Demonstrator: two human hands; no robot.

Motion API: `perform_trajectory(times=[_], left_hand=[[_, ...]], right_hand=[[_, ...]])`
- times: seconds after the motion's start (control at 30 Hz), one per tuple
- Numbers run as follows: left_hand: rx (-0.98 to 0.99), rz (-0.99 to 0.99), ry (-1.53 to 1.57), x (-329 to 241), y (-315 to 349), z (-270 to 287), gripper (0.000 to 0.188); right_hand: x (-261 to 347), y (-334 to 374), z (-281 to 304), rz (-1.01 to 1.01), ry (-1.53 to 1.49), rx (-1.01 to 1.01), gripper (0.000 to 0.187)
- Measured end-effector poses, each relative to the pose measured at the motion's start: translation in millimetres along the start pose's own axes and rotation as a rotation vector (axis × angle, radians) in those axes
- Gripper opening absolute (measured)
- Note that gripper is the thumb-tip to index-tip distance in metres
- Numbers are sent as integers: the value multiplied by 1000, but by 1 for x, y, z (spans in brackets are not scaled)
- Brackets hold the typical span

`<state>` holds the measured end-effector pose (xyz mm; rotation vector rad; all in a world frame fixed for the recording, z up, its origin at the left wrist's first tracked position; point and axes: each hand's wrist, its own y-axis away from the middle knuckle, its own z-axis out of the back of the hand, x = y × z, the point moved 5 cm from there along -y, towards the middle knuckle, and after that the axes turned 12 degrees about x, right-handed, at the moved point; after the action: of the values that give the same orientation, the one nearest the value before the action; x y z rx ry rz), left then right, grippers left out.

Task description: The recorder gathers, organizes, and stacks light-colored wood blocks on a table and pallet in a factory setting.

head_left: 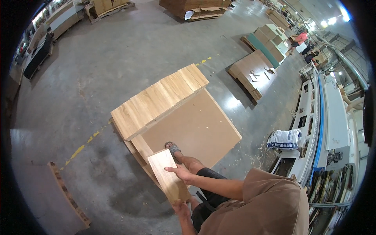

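Observation:
My right hand (180, 173) grips the long side of a short, light wood-grain board (164, 166), its thumb lying on the top face. At the board's lower end, my left hand (181, 209) is closed around the edge; its fingers are partly hidden. The board slants over the near corner of a large flat brown panel (188, 121). Along that panel's far left side runs a row of similar wood-grain boards (160, 100), set side by side. My sandalled foot (173, 147) is on the panel just beyond the held board.
A white machine bed (309, 113) with a blue strip runs along the right, and a white printed bag (284, 139) leans on it. Stacked panels (254, 74) lie on the floor at upper right. A wooden pallet edge (68, 194) is at lower left. Farther off is a person in a red top (301, 38).

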<state>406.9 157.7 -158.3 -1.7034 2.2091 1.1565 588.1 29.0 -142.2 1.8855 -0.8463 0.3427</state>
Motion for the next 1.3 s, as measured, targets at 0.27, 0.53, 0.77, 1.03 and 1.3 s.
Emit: perform_trajectory(times=[0.27,0.53,0.77,1.03,1.3], left_hand=[[-219,81,-30,26,14,62,58],[-338,185,79,82,-26,104,47],[-405,143,128,134,-74,210,55],[-375,104,235,169,-217,297,52],[-425,86,304,180,-313,326,48]], right_hand=[[-31,-10,3,-227,90,-117,79],[-103,-95,72,-183,40,-94,57],[-169,-185,84,-348,87,30,56],[-188,-344,113,-452,237,182,64],[-185,-429,125,-360,463,88,63]])
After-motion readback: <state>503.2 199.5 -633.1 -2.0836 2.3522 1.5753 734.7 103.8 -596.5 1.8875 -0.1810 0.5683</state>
